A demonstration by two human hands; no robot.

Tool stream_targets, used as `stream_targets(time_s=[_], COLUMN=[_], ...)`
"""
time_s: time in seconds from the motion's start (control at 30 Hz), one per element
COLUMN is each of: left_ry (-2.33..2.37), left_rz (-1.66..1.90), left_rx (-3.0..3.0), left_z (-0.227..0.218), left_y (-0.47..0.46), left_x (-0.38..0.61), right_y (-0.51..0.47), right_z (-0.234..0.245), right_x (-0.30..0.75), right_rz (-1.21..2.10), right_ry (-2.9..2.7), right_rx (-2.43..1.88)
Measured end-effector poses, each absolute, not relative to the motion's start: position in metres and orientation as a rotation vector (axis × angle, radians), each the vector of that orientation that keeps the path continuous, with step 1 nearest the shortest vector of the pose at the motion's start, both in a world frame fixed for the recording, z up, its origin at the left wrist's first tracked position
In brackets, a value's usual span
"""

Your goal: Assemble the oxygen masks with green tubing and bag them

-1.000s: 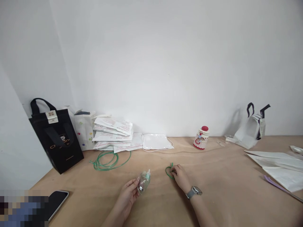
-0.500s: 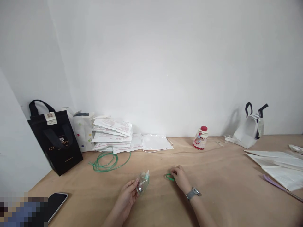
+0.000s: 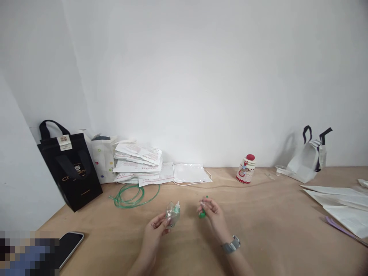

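Note:
My left hand [image 3: 155,228] pinches a small clear plastic mask piece [image 3: 173,214] with a pale green nozzle, held just above the wooden table [image 3: 258,218]. My right hand [image 3: 213,215], a watch on its wrist, is lifted off the table with its fingers closed on a small green band [image 3: 202,210]. The two hands are a short gap apart, facing each other. A coil of green tubing [image 3: 130,195] lies on the table to the far left of my hands.
A black gift bag [image 3: 70,168] and a dotted white bag [image 3: 104,161] stand at the back left beside a stack of white packets [image 3: 139,165]. A phone [image 3: 69,245] lies near left. A red-capped bottle [image 3: 246,168], a white bag [image 3: 309,159] and paper sheets [image 3: 342,203] lie right.
My right hand has lifted the green band off the table and drawn it toward the left hand. The left hand has raised the clear mask piece slightly.

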State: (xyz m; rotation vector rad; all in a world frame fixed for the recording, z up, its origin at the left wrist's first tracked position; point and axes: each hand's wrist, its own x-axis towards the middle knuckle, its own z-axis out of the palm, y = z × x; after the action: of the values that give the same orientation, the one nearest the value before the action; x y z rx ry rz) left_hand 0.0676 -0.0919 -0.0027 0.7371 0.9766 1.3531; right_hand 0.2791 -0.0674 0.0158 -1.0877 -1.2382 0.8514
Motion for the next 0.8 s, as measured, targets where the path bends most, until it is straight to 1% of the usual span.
stream_targets(time_s=[0.1,0.2,0.53,0.8], left_ry=[1.023,1.04,0.955,1.011], left_rz=[1.341,1.309,1.25,1.302], left_rx=[0.801,0.869,1.086,1.117], left_z=[-0.004,-0.004,-0.008,-0.014], left_y=[-0.092,-0.093,-0.1,-0.1], left_x=[0.069,0.071,0.078,0.079], right_y=[-0.076,-0.087,-0.107,-0.108], right_z=[0.007,0.002,0.007,0.005], right_x=[0.251,0.232,0.223,0.222], right_rz=[0.961,1.001,0.712,0.671], right_ry=[-1.271,-1.325,-1.627,-1.683], right_rx=[-1.064,-1.056,-1.064,-1.091])
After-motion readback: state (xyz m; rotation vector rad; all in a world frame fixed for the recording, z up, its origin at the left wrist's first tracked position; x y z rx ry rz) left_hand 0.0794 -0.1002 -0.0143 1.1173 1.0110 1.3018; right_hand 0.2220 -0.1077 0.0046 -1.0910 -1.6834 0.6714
